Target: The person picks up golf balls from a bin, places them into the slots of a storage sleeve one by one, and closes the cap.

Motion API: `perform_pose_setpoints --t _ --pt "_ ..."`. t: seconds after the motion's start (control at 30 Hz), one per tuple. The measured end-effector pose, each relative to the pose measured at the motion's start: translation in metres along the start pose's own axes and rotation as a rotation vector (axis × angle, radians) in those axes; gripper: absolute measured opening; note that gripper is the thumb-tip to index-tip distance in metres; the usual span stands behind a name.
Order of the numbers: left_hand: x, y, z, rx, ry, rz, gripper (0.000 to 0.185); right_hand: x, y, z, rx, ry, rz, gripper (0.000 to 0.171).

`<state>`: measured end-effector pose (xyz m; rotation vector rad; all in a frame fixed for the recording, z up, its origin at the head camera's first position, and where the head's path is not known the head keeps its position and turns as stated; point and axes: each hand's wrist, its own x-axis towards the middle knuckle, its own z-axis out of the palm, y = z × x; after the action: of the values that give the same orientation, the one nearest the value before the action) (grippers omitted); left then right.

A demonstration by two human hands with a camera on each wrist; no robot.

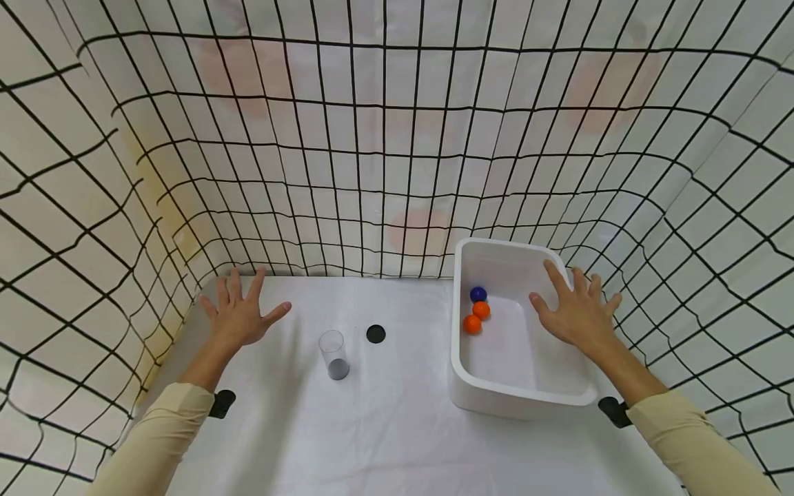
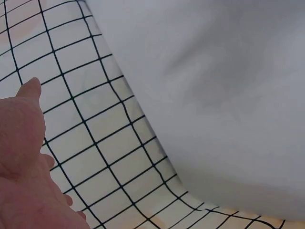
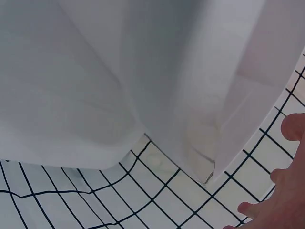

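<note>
My left hand [image 1: 238, 313] lies flat with fingers spread on the white table [image 1: 372, 427] near its far left corner, holding nothing. My right hand [image 1: 573, 310] is open with straight fingers over the right side of a white tub [image 1: 462, 389]. Inside the tub lie a blue ball [image 1: 477, 294] and two orange balls [image 1: 476, 317]. A clear plastic cup [image 1: 334, 355] stands upright between the hands, and a black disc [image 1: 375, 334] lies just beyond it. In the left wrist view the left hand's fingers [image 2: 28, 109] show at the left edge; in the right wrist view the right hand's fingers [image 3: 293, 129] show beside the tub's corner [image 3: 209, 167].
A white curtain with a black grid [image 1: 397, 138] walls the table at the back and both sides. Black wrist straps [image 1: 222, 403] sit at both cuffs.
</note>
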<state>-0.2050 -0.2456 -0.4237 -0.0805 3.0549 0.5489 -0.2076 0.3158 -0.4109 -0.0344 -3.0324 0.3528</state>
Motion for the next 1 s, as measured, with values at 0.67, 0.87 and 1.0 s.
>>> perform_pose_setpoints --t 0.67,0.87,1.0 --pt "-0.003 0.031 -0.002 -0.040 -0.091 0.093 0.093 0.004 -0.028 -0.001 -0.014 -0.024 -0.034 0.077" --pt "-0.005 0.049 -0.003 -0.062 -0.075 0.139 0.093 0.005 -0.053 -0.002 0.010 -0.016 -0.055 0.075" --pt "-0.006 0.054 -0.001 -0.103 -0.090 0.163 0.095 0.005 -0.067 0.000 0.051 0.010 -0.071 0.075"
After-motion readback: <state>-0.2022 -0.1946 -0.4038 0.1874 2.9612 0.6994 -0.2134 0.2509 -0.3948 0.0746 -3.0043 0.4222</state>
